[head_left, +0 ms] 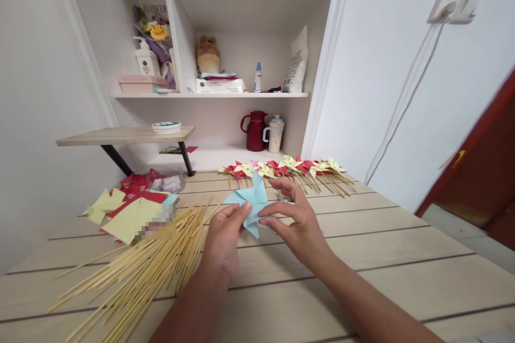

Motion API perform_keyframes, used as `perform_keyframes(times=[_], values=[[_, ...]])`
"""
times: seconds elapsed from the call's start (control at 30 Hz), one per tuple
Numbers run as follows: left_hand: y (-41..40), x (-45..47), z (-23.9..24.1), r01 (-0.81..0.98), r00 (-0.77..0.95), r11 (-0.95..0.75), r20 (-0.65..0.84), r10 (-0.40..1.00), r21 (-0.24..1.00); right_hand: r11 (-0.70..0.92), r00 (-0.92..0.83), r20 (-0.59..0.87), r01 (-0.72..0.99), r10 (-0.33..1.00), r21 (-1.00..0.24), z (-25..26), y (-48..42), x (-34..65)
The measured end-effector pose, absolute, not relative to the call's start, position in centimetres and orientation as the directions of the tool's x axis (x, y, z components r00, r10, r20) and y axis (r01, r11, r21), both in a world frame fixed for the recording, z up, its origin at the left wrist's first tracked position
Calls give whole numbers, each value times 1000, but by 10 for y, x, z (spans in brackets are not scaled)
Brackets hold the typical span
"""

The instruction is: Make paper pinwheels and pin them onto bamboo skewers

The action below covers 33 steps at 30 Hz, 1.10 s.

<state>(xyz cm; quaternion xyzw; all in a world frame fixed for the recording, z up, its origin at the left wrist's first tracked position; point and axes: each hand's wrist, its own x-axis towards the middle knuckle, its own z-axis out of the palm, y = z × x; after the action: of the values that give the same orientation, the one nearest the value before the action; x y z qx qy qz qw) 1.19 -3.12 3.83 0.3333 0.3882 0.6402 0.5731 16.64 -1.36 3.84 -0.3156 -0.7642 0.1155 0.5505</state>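
Observation:
A light blue paper pinwheel (254,199) is held up above the table, its folded blades pointing several ways. My left hand (225,236) grips it from the left, thumb pressed flat on the paper near the lower blade. At its right edge, the thumb and index finger of my right hand (295,220) pinch the paper, while the other fingers are raised and curved. Just left of my left hand lies a loose spread of thin wooden sticks (161,257). Behind my right hand, a small shiny item (287,200) is partly hidden.
Finished red and yellow pinwheels on sticks (289,167) lie along the table's back edge. To the left are yellow and red paper sheets (134,220) and a clear container (175,181). A small raised shelf (124,136) stands behind them; a red jug (256,131) and tumbler (276,135) are farther back.

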Motion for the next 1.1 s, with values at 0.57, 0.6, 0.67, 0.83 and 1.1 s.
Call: perform_keyframes(times=[0.57,0.6,0.67,0.83,1.1], values=[[-32,14,39,-410,-129,-57,5,992,910,642,-91,641,242,762,-728,41,-13,165],[-32,14,38,-409,-130,-57,4,992,911,641,-93,640,240,763,-729,41,-13,165],[-32,14,37,-416,-124,-50,-2,992,908,640,-96,638,237,764,-731,40,-13,165],[-33,15,37,-429,-109,-32,-17,994,903,638,-89,637,221,766,-737,40,-12,165],[-32,15,37,-435,-139,-32,-32,990,900,655,-80,657,227,750,-721,41,-11,165]])
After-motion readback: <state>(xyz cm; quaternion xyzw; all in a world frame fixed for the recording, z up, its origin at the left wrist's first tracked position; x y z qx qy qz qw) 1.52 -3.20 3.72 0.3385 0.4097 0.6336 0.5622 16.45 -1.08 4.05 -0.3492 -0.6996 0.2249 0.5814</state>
